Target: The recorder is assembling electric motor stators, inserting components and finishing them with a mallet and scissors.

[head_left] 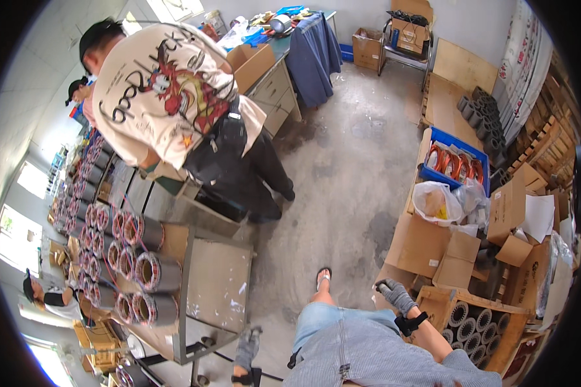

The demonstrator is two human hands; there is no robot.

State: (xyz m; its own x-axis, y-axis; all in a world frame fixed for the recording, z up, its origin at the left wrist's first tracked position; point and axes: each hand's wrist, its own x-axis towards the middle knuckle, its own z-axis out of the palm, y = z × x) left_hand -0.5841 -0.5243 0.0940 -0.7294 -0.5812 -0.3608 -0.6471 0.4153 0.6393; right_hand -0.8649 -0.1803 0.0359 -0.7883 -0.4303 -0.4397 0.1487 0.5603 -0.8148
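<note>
My left hand (246,349), in a grey glove, hangs low beside a metal-framed table (219,284), its fingers loosely stretched and nothing seen in them. Out to the right is my right hand (397,297), gloved in grey with a black wrist strap (411,324). Its fingers are slightly bent and no object shows in them. It is nearest to an open cardboard box (419,244) and a wooden crate (432,298) holding several grey slotted motor cores (469,327). Wound motor stators (156,272) with reddish-white windings stand in rows on the left.
Ahead on the left, a person in a printed cream shirt (174,97) faces a workbench (274,97). Two other people are farther left. Along the right are a blue bin (427,173) of copper wire coils (455,162), a plastic bag (436,202) and dark cylinders (484,122). Concrete floor (342,193) lies between.
</note>
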